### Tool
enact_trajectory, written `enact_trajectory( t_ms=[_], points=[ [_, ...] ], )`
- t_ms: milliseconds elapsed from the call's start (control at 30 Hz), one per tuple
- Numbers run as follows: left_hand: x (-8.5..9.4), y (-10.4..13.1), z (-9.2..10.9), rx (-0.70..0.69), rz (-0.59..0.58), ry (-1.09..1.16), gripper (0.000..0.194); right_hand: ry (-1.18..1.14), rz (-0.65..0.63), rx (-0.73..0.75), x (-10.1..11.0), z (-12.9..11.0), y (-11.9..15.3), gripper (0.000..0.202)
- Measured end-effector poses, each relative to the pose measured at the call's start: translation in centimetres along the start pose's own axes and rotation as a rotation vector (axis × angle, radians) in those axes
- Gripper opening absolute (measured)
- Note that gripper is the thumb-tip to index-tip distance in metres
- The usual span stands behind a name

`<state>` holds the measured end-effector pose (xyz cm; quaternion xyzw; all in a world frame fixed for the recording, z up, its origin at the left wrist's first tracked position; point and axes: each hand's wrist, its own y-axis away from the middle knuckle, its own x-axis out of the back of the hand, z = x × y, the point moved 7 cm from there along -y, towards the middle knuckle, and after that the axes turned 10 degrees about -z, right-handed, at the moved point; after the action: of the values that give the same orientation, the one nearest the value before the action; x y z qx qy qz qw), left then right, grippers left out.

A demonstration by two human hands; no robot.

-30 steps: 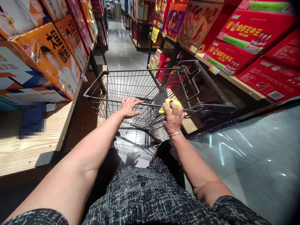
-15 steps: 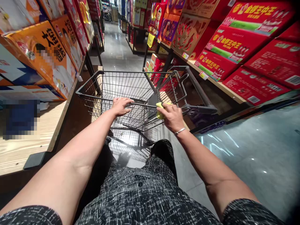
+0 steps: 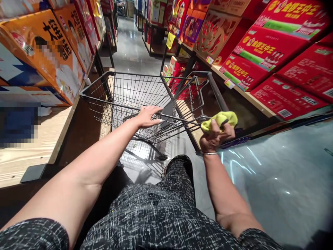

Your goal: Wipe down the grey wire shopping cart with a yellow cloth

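Note:
A dark grey wire shopping cart [image 3: 114, 102] stands sideways in front of me, with its push handle [image 3: 218, 93] to the right. My left hand [image 3: 149, 117] rests on the near side rim, fingers stretched out and thumb apart. Crumpled in my right hand [image 3: 214, 139] is a yellow-green cloth [image 3: 225, 117]. That hand is at the near end of the handle, fingers closed round the cloth. Whether the cloth presses on the handle corner cannot be made out. The wire basket holds nothing that I can see.
Orange boxes [image 3: 44, 52] are stacked on a wooden shelf [image 3: 56, 135] at the left. Red boxes [image 3: 262, 52] fill the shelf at the right, close behind the handle. A grey floor aisle [image 3: 127, 41] runs ahead between shelves.
My right hand has moved right along the near rim to the handle end, turning over with the cloth. My left hand has slid a little right along the rim.

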<state>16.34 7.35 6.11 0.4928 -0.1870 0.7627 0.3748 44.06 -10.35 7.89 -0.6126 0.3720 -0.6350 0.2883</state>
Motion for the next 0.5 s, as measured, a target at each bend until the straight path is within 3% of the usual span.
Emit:
enact_trajectory(
  t_ms=[100,133,300,400,500],
  points=[
    [-0.4,-0.8,0.5,0.02,-0.006,0.081,0.051,0.027,0.117,-0.03,-1.4,-4.1,1.8,0.037],
    [-0.5,-0.9,0.4,0.029,-0.007,0.1,0.052,0.017,0.065,-0.026,-2.3,-5.2,2.2,0.036],
    [-0.3,-1.2,0.0,0.035,-0.024,0.14,0.06,-0.016,-0.479,0.001,-8.2,-9.3,6.5,0.042],
    [-0.2,-1.3,0.1,0.051,-0.022,0.16,0.06,-0.076,-0.852,0.205,-12.2,-13.0,11.1,0.044],
    [-0.2,-1.3,0.4,0.064,-0.023,0.171,0.058,-0.153,-1.023,0.385,-14.7,-16.7,14.4,0.038]
  ],
)
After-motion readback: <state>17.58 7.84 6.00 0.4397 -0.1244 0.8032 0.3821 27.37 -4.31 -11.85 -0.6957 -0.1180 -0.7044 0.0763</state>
